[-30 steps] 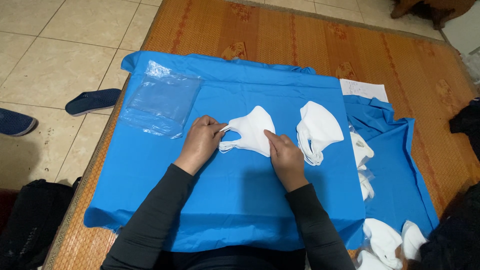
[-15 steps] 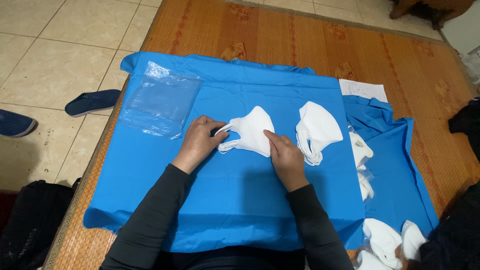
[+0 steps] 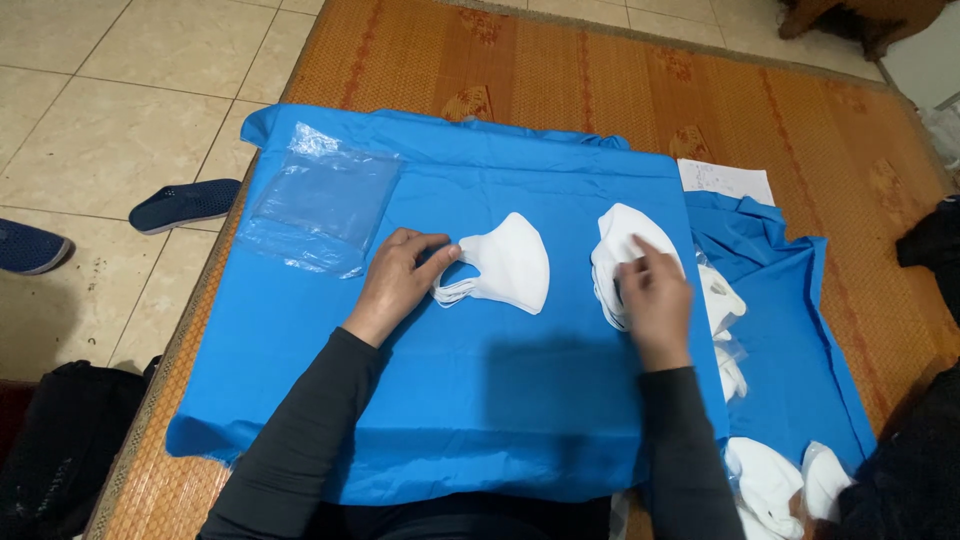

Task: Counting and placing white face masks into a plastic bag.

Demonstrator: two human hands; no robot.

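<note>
On a bright blue cloth, the left hand pins the ear loops of a folded white face mask with fingers flat, its long axis left-right, rounded nose rightward; the right hand, fingers loosely spread, rests on a white mask stack

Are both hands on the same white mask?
No, the left hand touches the folded white mask in the middle of the blue cloth, while the right hand rests on a separate stack of masks.

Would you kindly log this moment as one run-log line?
left hand: on ear loops of folded white mask | right hand: on stack of white masks | surface: blue cloth
</note>
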